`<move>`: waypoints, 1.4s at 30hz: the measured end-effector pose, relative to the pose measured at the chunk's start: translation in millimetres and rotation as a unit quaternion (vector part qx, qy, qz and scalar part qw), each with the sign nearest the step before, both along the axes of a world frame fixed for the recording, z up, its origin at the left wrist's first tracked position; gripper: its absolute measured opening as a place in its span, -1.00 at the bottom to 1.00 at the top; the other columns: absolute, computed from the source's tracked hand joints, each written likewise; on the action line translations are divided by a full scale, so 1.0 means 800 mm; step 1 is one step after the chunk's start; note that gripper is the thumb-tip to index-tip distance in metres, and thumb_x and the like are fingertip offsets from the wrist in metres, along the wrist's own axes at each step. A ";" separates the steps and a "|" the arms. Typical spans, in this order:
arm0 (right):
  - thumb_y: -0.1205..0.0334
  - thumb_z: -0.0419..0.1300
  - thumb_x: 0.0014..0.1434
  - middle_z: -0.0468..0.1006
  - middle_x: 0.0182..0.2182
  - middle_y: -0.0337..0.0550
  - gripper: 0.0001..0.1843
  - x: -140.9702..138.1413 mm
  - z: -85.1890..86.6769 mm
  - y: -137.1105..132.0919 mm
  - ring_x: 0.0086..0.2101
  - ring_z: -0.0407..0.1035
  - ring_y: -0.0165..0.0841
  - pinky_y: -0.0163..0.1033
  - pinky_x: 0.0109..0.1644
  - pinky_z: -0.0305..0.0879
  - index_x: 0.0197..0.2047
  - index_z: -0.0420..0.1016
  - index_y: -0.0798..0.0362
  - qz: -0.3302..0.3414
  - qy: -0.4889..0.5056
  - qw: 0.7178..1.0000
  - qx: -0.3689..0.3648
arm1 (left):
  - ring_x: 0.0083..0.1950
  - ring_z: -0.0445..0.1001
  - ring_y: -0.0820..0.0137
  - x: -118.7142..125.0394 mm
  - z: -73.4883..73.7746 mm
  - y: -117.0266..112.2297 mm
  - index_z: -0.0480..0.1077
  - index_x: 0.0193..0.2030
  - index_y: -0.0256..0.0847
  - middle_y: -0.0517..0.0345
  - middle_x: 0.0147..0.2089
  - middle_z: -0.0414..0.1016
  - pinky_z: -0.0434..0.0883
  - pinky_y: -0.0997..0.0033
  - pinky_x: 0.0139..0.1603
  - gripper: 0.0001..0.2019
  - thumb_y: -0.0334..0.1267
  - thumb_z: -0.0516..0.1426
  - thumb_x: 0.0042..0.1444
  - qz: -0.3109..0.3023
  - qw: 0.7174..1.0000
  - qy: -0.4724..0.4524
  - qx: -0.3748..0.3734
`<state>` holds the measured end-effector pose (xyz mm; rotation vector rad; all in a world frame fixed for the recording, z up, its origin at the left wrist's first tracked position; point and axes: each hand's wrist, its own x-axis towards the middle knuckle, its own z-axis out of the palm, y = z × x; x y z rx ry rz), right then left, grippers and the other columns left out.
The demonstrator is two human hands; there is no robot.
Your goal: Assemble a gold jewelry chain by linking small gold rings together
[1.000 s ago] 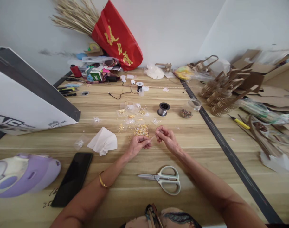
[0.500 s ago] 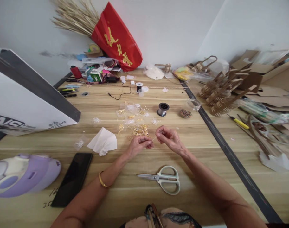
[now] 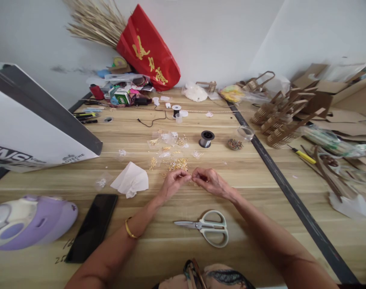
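Observation:
My left hand and my right hand meet fingertip to fingertip over the table, both in a pinch. Whatever sits between the fingers is too small to make out. Just beyond them lies a pile of small gold beads, with small clear bags of gold and white pieces behind it. A spool of thin grey wire stands past my right hand. Closer to me, scissors with pale handles lie flat, blades pointing left.
A white tissue, a black phone and a purple-white device lie to the left, below a large white box. Brown beads lie by a clear round container. Small woven baskets and a yellow cutter are at right.
My right hand has moved left and slightly down, its fingertips coming up to those of my left hand. The left fingers have shifted slightly upward. Objects on the table stay put.

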<state>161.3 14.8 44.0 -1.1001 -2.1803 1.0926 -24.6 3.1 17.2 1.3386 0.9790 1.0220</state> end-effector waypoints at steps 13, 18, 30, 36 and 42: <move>0.20 0.09 0.17 0.25 -0.63 -0.35 -0.84 -0.003 -0.008 0.001 -0.59 0.11 -0.54 -0.42 -0.53 0.02 -0.35 0.37 0.13 -0.003 0.020 0.998 -0.054 | -0.40 0.32 0.48 -0.001 -0.009 0.004 0.43 -0.44 -0.32 0.17 -0.47 0.41 0.26 0.49 -0.33 -0.77 -0.15 0.22 -0.03 0.015 1.000 0.015 0.000; 0.07 0.10 0.19 0.34 -0.58 -0.30 -0.74 -0.004 -0.010 0.004 -0.59 0.20 -0.53 -0.43 -0.54 0.13 -0.32 0.34 0.12 0.001 0.104 0.983 -0.152 | -0.36 0.37 0.46 0.000 -0.005 0.001 0.44 -0.35 -0.31 0.13 -0.41 0.45 0.31 0.48 -0.30 -0.74 -0.10 0.16 0.06 -0.012 1.000 -0.009 -0.020; 0.05 0.10 0.20 0.43 -0.58 -0.24 -0.72 -0.005 -0.003 0.003 -0.60 0.20 -0.52 -0.41 -0.54 0.10 -0.33 0.32 0.13 0.007 0.126 0.981 -0.148 | -0.37 0.43 0.45 0.001 -0.008 -0.004 0.41 -0.34 -0.33 0.08 -0.40 0.49 0.32 0.49 -0.36 -0.71 -0.08 0.20 0.03 -0.085 0.993 -0.040 -0.069; 0.15 0.06 0.23 0.35 -0.61 -0.31 -0.79 -0.005 -0.003 -0.001 -0.58 0.16 -0.52 -0.41 -0.50 0.06 -0.29 0.36 0.13 0.005 0.023 0.999 -0.031 | -0.43 0.41 0.48 0.004 -0.016 -0.003 0.38 -0.44 -0.33 0.13 -0.48 0.48 0.31 0.49 -0.35 -0.69 -0.09 0.28 -0.10 -0.066 0.995 -0.026 -0.071; 0.23 0.02 0.25 0.39 -0.56 -0.28 -0.86 -0.007 0.004 -0.001 -0.57 0.21 -0.50 -0.39 -0.47 0.07 -0.26 0.35 0.10 0.025 -0.041 0.998 0.038 | -0.48 0.36 0.50 0.005 -0.017 -0.002 0.37 -0.44 -0.31 0.18 -0.51 0.43 0.26 0.50 -0.42 -0.77 -0.18 0.25 -0.08 -0.059 0.997 0.012 -0.050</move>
